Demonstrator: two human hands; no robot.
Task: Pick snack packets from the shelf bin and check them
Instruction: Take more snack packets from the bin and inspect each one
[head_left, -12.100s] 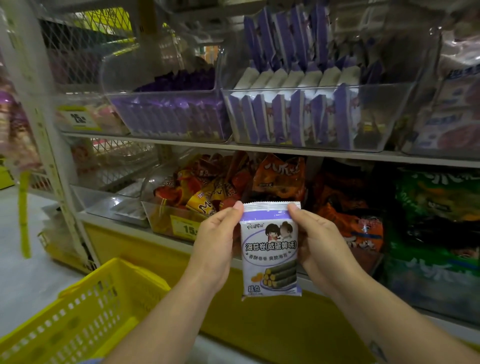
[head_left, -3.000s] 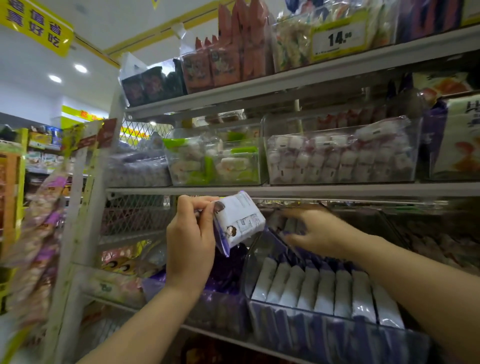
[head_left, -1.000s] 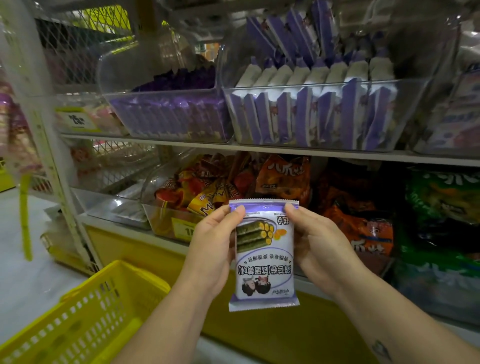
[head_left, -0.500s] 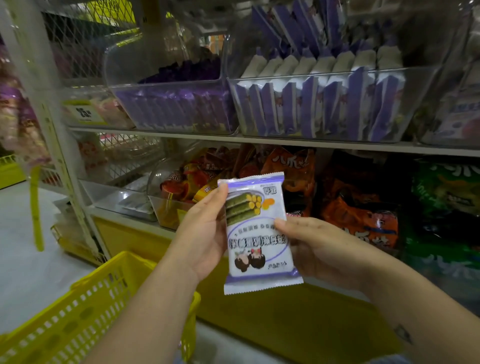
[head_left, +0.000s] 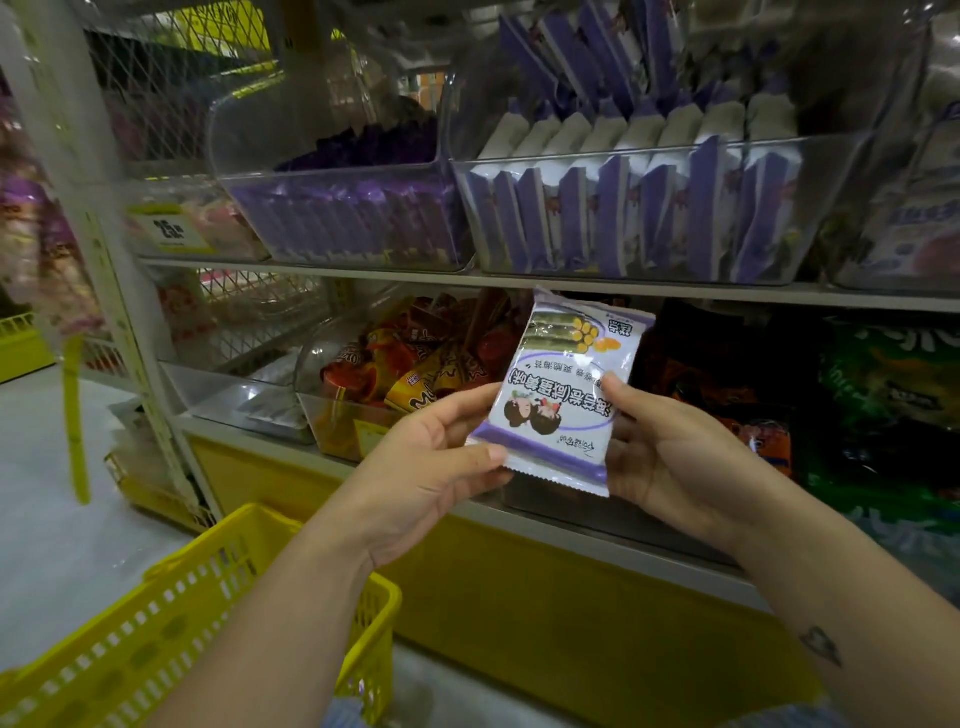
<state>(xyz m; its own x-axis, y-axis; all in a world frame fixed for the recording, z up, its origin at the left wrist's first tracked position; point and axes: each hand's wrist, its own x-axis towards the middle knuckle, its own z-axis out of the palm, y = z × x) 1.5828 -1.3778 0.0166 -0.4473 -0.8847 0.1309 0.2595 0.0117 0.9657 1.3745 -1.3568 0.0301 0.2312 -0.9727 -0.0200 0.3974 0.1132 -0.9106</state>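
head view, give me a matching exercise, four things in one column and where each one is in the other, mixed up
Things
1. snack packet
2. yellow basket
3. clear bin
4. orange packets

Places
a. on the upper shelf
b. on the lower shelf, left of the held packet
c. held between the left hand and right hand
d. bottom left of the view

Pairs: 1-c, 2-d, 3-a, 4-b

upper shelf (head_left: 363, 271): left bin (head_left: 332, 179), right bin (head_left: 826, 197), purple packets (head_left: 613, 218) | lower shelf (head_left: 244, 434): orange-packet bin (head_left: 332, 423)
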